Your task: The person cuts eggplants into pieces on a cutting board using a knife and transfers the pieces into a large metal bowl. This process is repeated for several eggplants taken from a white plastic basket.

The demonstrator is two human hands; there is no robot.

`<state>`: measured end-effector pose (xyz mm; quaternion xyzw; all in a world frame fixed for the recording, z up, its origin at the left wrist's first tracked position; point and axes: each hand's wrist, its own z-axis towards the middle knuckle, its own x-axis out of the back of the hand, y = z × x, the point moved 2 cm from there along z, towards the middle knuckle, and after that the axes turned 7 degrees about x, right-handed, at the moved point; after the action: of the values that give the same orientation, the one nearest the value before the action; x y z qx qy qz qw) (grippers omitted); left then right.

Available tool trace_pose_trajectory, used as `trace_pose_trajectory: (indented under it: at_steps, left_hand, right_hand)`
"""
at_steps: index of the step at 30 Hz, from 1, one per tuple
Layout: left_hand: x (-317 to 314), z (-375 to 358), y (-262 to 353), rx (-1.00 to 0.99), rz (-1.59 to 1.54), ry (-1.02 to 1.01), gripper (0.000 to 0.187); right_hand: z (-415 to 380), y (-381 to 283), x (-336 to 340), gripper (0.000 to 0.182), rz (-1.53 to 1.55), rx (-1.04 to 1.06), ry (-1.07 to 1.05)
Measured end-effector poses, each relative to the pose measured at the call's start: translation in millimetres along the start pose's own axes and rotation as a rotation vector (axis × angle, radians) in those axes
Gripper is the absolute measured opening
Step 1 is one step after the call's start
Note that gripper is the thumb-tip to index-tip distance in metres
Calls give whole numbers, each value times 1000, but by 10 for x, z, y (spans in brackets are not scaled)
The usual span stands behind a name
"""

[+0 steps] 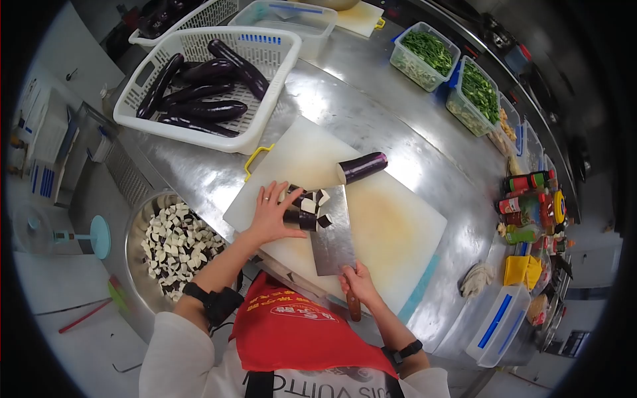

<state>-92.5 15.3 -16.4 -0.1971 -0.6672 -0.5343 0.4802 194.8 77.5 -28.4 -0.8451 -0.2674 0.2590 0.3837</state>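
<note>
Cut eggplant (308, 206) lies between the wide-spread left hand (272, 217) and the cleaver (334, 235) the right hand (359, 282) grips.

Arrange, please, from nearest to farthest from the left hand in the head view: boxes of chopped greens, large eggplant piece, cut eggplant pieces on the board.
Nearest to the left hand first:
1. Cut eggplant pieces: right beside it, on its right.
2. Large eggplant piece: farther right, on the board.
3. Boxes of chopped greens: beyond the board, at upper right.
</note>
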Motion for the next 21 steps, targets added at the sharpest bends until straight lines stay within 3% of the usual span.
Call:
trace_pose_trajectory:
  at_steps: [5, 6, 12, 16, 21]
  left_hand:
    - [-193, -159, 258, 55, -56, 294, 101]
    - [-196, -169, 304, 70, -83, 368, 93]
    - [-134, -247, 315, 186, -264, 529, 78]
    - [-27, -454, 103, 269, -374, 628, 82]
    - [372, -1123, -454, 449, -429, 788, 82]
  right_hand:
    - [66, -65, -293, 9, -26, -39, -17]
    - [70, -82, -359, 10, -28, -42, -28]
    - [109, -90, -590, 13, -42, -19, -81]
    - [119, -157, -812, 15, -163, 38, -162]
    - [246, -148, -1469, 16, -448, 95, -410]
